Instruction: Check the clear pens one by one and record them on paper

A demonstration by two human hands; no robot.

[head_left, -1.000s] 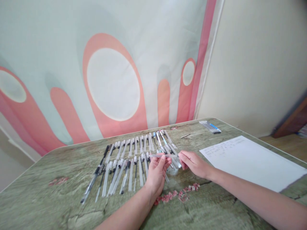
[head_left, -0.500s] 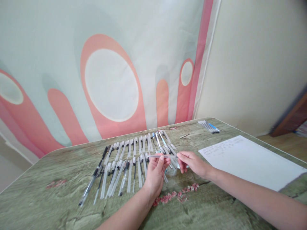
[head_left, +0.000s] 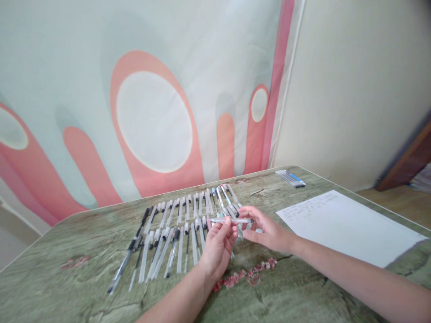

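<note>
My left hand (head_left: 220, 242) pinches a clear-barrelled pen (head_left: 240, 220) between thumb and fingers, level above the table. The pen's dark end points right. Around that end my right hand (head_left: 266, 231) is spread, its fingers apart; whether a fingertip touches the pen I cannot tell. Behind and to the left of my hands lie two rows of pen parts: frosted clear barrels (head_left: 142, 264), small caps and thin dark refills (head_left: 187, 251). Some pens near the far right of the rows are partly hidden by my right hand.
A sheet of white paper (head_left: 350, 229) with faint writing lies on the right of the wood-patterned table (head_left: 286, 291). Beyond it, near the back edge, is a small bundle of pens (head_left: 290, 178) with a blue one. A printed curtain (head_left: 202, 54) hangs behind the table.
My right hand has let go of the pen's right end and its fingers have spread. A dark end now shows there. My left hand still holds the pen.
</note>
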